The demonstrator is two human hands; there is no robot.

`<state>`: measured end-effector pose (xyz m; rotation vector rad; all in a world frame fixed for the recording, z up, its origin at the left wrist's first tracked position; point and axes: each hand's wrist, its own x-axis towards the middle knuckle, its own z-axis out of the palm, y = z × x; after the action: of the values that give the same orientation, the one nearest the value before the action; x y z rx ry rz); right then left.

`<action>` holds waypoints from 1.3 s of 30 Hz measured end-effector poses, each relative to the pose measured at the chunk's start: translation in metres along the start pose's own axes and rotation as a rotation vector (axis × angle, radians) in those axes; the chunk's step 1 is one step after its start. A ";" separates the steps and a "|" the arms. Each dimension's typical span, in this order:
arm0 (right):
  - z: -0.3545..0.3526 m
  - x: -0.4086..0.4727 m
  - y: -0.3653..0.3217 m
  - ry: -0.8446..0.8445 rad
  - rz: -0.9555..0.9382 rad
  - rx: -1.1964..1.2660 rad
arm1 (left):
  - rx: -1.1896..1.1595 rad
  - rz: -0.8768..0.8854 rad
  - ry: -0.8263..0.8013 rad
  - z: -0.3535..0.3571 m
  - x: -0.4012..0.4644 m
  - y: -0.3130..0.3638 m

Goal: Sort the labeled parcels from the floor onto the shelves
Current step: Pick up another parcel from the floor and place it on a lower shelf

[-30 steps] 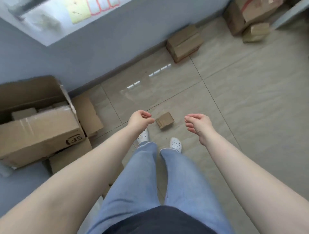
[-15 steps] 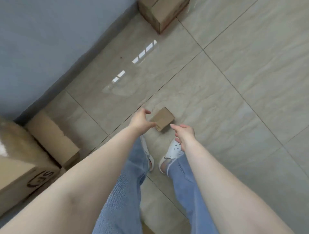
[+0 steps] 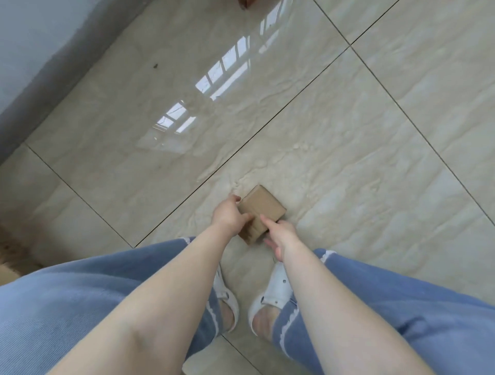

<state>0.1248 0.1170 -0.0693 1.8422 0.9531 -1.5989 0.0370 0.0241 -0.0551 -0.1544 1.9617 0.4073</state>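
One parcel [image 3: 261, 211] — two hands [image 3: 227, 217]

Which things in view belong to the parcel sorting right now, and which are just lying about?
In the job:
small cardboard parcel
left hand
right hand

Lying about:
cardboard at the left edge
box corner at the top edge

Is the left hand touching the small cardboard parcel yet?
Touching. Head view: left hand wraps the small cardboard parcel's left edge, thumb on its top face.
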 end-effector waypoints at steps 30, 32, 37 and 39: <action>-0.198 -0.666 -0.163 -0.192 -0.688 0.199 | -0.373 0.764 -0.229 -0.280 -0.558 0.256; -0.205 -0.692 -0.162 -0.199 -0.661 0.162 | -0.332 0.896 -0.324 -0.291 -0.579 0.258; -0.199 -0.744 -0.148 -0.210 -0.676 0.137 | -0.302 1.010 -0.358 -0.309 -0.615 0.252; -0.192 -0.759 -0.142 -0.209 -0.708 0.135 | -0.344 1.011 -0.294 -0.318 -0.623 0.248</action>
<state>0.0896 0.2202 0.7190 1.4427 1.5340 -2.2558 -0.0490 0.0962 0.6786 0.6751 1.5365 1.3340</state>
